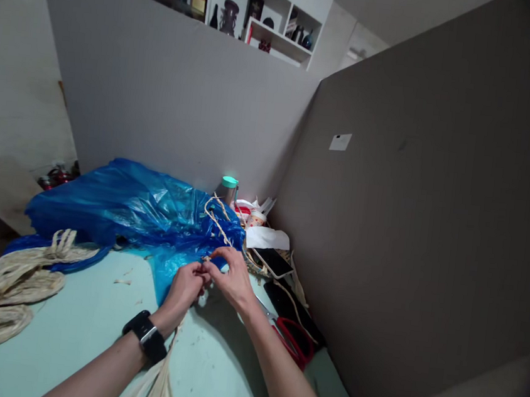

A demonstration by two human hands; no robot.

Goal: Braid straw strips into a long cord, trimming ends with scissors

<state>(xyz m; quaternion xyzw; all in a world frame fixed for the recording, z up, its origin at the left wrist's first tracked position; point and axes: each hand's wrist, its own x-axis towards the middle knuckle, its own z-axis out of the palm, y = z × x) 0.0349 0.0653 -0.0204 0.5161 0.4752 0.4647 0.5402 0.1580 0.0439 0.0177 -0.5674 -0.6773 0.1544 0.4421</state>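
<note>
Pale, dry fibre is pinched between the fingertips of the left hand and the right hand, which meet above the near edge of a blue plastic bag. Both hands grasp the fibre strand, whose loose, spread end hangs below the left wrist, beside a black watch. Beyond the fingers, a twisted cord loops over the bag; it looks like the same piece, though the fingers hide the join. Bundled fibre hanks lie at the left of the pale green table. Red-handled scissors lie beside the right forearm, and a phone rests farther back, near a lidded flask.
</note>
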